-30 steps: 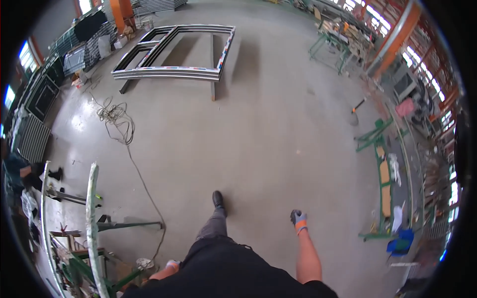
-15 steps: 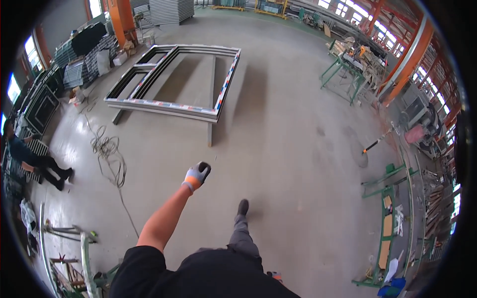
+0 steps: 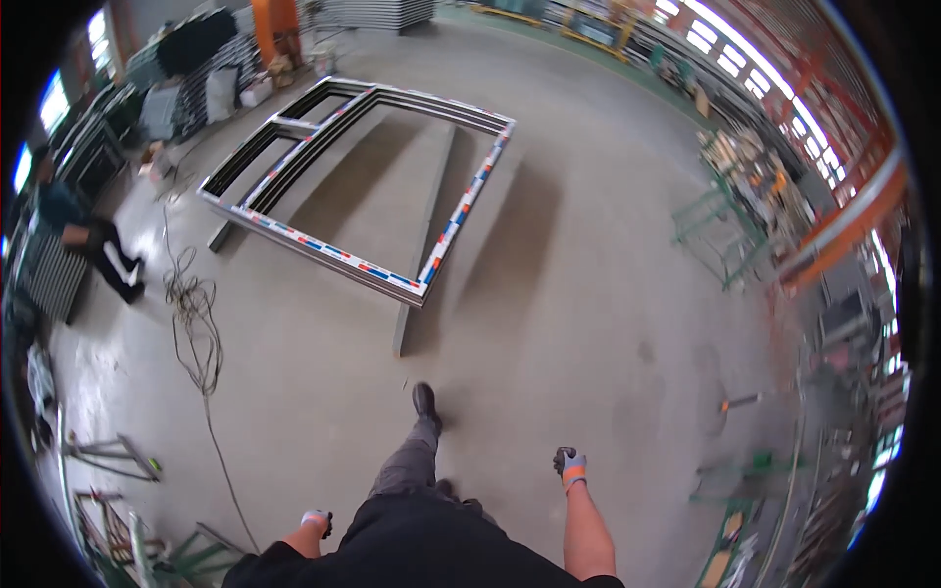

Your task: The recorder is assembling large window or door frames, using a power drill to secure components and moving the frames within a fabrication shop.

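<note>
My left hand (image 3: 318, 520), in a grey glove with dark fingers, hangs low beside my hip. Its fingers look curled in, and nothing shows in them. On the other side, my right hand (image 3: 569, 465) is held out in front of my body in a like glove with an orange cuff band. That hand is closed loosely, with nothing visible inside. Neither hand touches anything. Ahead of me a large window frame (image 3: 338, 259), edged with red, white and blue tape, lies flat on low supports (image 3: 402, 328).
A tangled cable (image 3: 196, 333) lies on the floor to the left. Beyond it a person (image 3: 83, 225) stands by stacked frames. Green metal stands (image 3: 720, 220) hold material at the right. An orange column (image 3: 277, 34) rises at the back. Metal racks (image 3: 118, 456) stand lower left.
I have stepped closer to the window frame, which now looks nearer. My left hand has swung back to my side, while my right hand has swung forward into view.
</note>
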A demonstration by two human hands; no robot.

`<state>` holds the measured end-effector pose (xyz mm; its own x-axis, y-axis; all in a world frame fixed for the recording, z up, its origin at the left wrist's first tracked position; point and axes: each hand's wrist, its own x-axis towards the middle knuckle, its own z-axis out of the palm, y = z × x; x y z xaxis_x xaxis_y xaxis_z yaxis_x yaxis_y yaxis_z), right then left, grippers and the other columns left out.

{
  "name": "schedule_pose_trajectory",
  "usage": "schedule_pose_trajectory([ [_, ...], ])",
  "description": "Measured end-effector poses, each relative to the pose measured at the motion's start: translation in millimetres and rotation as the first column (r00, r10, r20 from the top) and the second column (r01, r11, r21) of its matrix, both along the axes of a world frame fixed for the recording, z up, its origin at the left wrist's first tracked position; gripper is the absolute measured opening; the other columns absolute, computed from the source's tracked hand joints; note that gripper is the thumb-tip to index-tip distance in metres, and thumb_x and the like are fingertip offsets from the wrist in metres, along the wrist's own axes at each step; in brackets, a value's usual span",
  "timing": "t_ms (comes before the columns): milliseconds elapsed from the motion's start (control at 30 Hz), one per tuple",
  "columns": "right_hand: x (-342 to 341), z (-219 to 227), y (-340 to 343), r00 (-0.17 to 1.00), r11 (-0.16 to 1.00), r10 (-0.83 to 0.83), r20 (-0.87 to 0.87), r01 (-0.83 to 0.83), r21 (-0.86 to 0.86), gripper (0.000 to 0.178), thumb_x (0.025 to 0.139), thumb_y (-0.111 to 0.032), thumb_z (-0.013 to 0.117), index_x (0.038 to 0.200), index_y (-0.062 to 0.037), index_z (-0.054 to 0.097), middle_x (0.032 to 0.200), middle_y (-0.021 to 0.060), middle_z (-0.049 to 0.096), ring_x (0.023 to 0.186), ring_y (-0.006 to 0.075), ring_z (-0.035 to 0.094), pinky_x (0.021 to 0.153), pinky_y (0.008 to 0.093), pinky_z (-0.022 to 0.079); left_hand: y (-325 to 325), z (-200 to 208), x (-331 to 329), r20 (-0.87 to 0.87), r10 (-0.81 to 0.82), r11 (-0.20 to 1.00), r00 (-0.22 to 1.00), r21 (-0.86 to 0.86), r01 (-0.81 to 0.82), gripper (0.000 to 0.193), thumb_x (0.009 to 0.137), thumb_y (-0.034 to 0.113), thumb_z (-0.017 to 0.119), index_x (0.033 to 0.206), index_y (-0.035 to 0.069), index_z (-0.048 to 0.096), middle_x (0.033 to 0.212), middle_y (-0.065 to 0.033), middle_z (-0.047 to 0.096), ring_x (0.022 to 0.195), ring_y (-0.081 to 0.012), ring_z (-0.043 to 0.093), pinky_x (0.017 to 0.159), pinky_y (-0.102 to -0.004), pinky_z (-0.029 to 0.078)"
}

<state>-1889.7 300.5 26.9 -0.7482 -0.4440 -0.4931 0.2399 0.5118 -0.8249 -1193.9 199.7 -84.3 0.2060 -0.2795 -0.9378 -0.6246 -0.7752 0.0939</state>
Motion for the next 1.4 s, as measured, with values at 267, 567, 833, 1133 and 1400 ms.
schedule_pose_trajectory([
  [267, -70, -19, -308, 0.898, 0.859, 0.427, 0.106, -0.44, 0.264, 0.015, 0.087, -0.022, 0.066, 0.087, -0.0078, 0.069, 0.067, 0.004, 0.065, 0.052, 0.0135, 0.059, 0.047, 0.0295, 0.047, -266, -37, -187, 0.111, -0.694, 0.577, 0.711, -0.503, 0.643, 0.027, 0.087, 0.034, 0.06, 0.083, 0.009, 0.069, 0.066, -0.011, 0.066, 0.055, -0.0268, 0.062, 0.056, -0.039, 0.052],
  [567, -147, -23, -658, 0.37, 0.387, 0.921, -0.117, -0.849, 0.36, 0.021, 0.081, -0.027, 0.064, 0.073, -0.0091, 0.07, 0.064, 0.0025, 0.063, 0.056, 0.0113, 0.056, 0.054, 0.0289, 0.045, -588, 244, -384, -0.651, 0.081, 0.419, 0.755, -0.665, -0.618, 0.02, 0.093, 0.02, 0.06, 0.101, 0.002, 0.066, 0.083, -0.0063, 0.07, 0.072, -0.0128, 0.064, 0.067, -0.0291, 0.051],
  [833, -213, -126, -929, -0.296, -0.227, 0.954, 0.037, -0.639, 0.735, 0.034, 0.08, -0.04, 0.066, 0.1, -0.0134, 0.071, 0.109, 0.0154, 0.069, 0.106, 0.0318, 0.064, 0.091, 0.0422, 0.051, -425, 97, -426, -0.178, 0.911, 0.284, 0.372, -0.382, -0.88, 0.021, 0.088, 0.016, 0.052, 0.071, 0.007, 0.059, 0.058, -0.0089, 0.058, 0.047, -0.018, 0.055, 0.043, -0.0334, 0.044],
  [1133, -277, -257, -1158, -0.804, -0.165, 0.589, -0.078, -0.214, 0.963, 0.052, 0.091, -0.023, 0.05, 0.139, -0.0059, 0.045, 0.139, 0.0148, 0.048, 0.132, 0.0315, 0.042, 0.111, 0.0517, 0.029, -384, 175, -582, 0.242, 0.818, 0.531, 0.522, 0.031, -0.847, 0.026, 0.094, 0.035, 0.058, 0.096, 0.011, 0.065, 0.069, -0.0061, 0.064, 0.056, -0.0137, 0.059, 0.049, -0.0287, 0.046],
  [1400, -268, -292, -1237, -0.897, -0.285, 0.43, 0.099, -0.031, 0.958, 0.039, 0.092, -0.02, 0.048, 0.128, -0.0078, 0.055, 0.126, 0.0116, 0.057, 0.121, 0.0294, 0.051, 0.108, 0.0578, 0.03, -476, 186, -648, 0.219, 0.839, 0.511, 0.498, -0.004, -0.86, 0.026, 0.096, 0.032, 0.057, 0.103, 0.009, 0.065, 0.074, -0.0059, 0.068, 0.064, -0.013, 0.063, 0.056, -0.0291, 0.049],
])
